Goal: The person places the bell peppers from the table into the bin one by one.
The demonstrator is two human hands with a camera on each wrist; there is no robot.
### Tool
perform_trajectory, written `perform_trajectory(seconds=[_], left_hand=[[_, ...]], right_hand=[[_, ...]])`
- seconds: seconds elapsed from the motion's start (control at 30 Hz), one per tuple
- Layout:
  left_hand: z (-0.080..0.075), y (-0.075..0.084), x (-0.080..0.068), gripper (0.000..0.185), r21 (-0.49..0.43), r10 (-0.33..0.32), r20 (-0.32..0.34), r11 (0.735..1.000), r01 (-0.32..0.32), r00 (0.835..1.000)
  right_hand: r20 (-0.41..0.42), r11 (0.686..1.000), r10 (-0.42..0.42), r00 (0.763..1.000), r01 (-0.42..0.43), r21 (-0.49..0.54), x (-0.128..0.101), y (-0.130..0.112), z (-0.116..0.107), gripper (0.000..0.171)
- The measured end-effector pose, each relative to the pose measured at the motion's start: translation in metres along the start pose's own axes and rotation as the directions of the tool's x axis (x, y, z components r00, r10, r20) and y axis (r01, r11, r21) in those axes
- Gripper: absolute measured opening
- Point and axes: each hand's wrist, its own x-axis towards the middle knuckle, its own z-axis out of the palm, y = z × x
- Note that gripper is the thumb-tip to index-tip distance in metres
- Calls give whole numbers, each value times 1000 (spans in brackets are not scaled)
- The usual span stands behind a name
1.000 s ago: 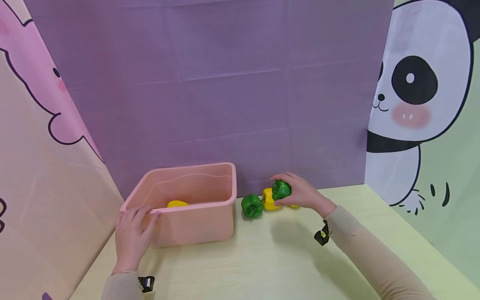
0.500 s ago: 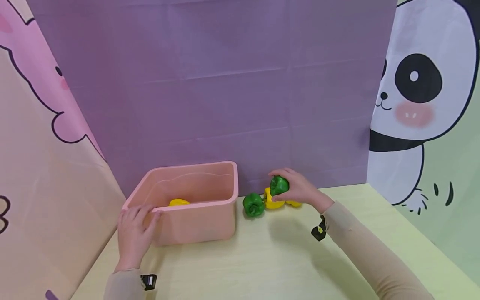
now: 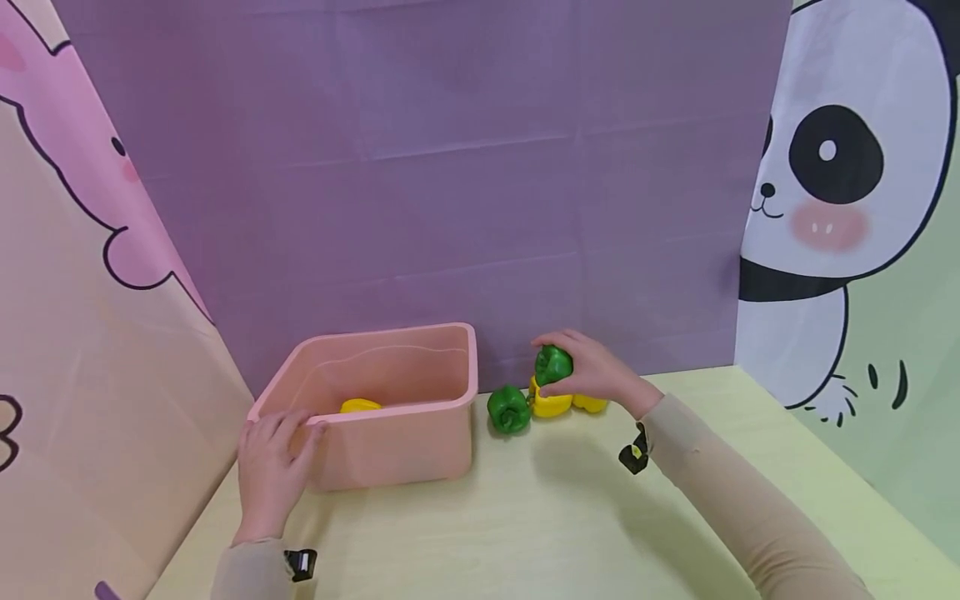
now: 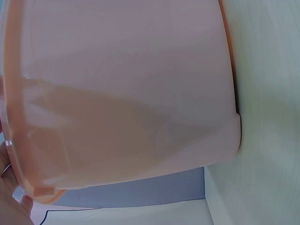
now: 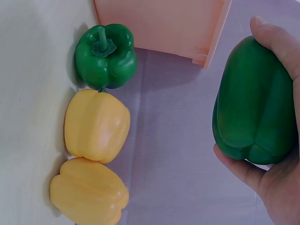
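Note:
My right hand grips a green bell pepper and holds it raised over the table. Below it, in the right wrist view, a second green bell pepper and two yellow bell peppers lie in a row on the tabletop. At the left, my left hand holds the near rim of a pink plastic bin, fingers over the edge and thumb along the front. Inside the bin shows the top of a yellow object, the remainder hidden by the front wall.
The pale wooden table stretches in front of the bin and peppers. A purple cloth backdrop rises right behind them. Printed side panels stand at both sides, with a panda on the right one.
The right hand has lifted slightly and drifted left with the green bell pepper, uncovering more of the rightmost yellow one. The left hand stays on the bin's rim.

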Motion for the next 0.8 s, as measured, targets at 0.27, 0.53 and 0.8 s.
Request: perform_trajectory(seconds=[0.27, 0.53, 0.8], left_hand=[[2, -3, 1, 27, 12, 15, -7, 1000, -14, 1000], [3, -6, 0, 27, 15, 0, 4, 1000, 0, 1000], [2, -4, -1, 27, 8, -6, 11, 1000, 6, 1000]], right_hand=[[-28, 999, -15, 1000, 16, 32, 5, -3, -4, 67], [-34, 999, -28, 999, 29, 36, 8, -9, -9, 70], [-41, 999, -44, 998, 44, 14, 13, -10, -7, 70]])
